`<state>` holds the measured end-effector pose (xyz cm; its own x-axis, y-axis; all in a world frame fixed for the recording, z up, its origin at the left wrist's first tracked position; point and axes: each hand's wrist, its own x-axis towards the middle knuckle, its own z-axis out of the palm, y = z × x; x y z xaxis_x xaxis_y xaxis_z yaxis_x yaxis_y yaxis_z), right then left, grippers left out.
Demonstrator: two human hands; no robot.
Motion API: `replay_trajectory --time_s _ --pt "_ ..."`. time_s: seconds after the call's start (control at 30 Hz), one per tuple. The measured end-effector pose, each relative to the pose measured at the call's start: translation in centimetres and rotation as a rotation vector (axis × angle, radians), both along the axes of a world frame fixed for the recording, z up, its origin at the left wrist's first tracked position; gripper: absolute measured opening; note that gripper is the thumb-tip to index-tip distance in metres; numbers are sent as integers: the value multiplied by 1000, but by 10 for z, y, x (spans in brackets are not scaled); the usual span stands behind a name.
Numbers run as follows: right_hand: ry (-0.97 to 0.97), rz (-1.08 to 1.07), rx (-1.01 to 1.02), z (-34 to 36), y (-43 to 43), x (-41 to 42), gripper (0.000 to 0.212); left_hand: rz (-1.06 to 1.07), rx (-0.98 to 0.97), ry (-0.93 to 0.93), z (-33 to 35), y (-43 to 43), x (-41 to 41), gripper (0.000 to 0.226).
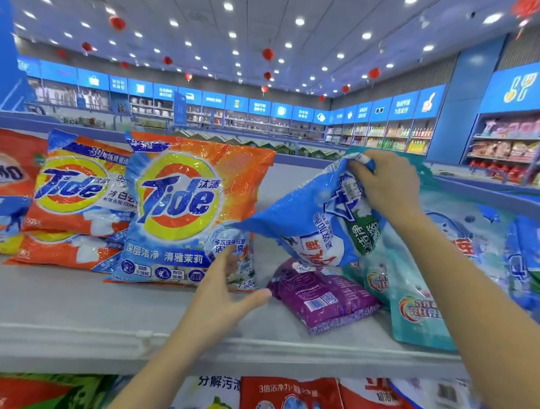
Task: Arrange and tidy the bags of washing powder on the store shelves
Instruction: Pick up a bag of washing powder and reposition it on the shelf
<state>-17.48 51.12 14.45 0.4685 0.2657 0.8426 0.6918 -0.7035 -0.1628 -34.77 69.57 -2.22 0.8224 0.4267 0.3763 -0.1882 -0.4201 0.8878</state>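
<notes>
Right hand (385,190) grasps the blue bag (311,224) by one end, above the shelf (75,313); left hand (225,294), relaxed and holding nothing, touches the Tide bag (183,207).

Three Tide bags (183,207), one purple bag (323,298)

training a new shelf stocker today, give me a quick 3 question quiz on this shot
1. True or false: the right hand grips the blue bag by one end.
2. The purple bag is: A standing upright, B lying flat on the shelf, C held in a hand.
3. Which brand name is on the big orange bag next to the open left hand?

Key: 1 true; 2 B; 3 Tide.
</notes>
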Motion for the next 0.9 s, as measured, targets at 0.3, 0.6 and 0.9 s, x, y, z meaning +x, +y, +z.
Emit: replay_trajectory --time_s 0.3,0.6,0.9 --pt "531 603 408 -6 -15 -36 39 -116 -311 -286 36 -35 42 72" --pt "713 742 353 -58 -33 -21 78 32 180 -387 111 -2 14 46" --pt "810 1138 380 -69 5 -44 60 16 1018 -72 194 25 10 54"
